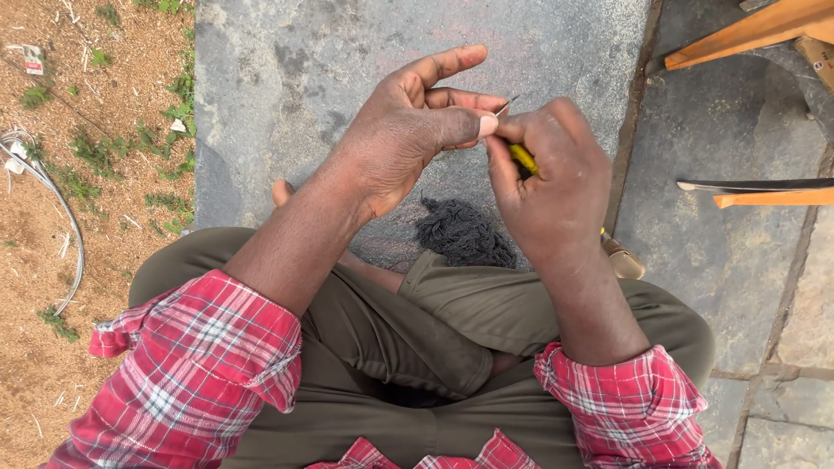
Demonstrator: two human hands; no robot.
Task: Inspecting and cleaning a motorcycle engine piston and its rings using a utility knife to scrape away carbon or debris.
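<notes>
Right hand [552,178] is wrapped tight around a yellow-handled tool [523,158], its thin metal tip [505,107] poking out at 11 o'clock. Left hand [408,130] pinches thumb to fingers right at that tip, index finger sticking out straight. A dark yarn clump [463,233] lies on the stone slab [287,78] at 6 o'clock of both hands.

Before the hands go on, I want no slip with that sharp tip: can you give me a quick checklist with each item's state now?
1. Right hand grips the yellow tool: ok.
2. Left hand pinches at the metal tip: ok.
3. Tip points away from the body: ok.
4. What the tip works on: cannot tell, too small.
5. Dark yarn bundle lies on the stone slab, free of the hands: ok.
</notes>
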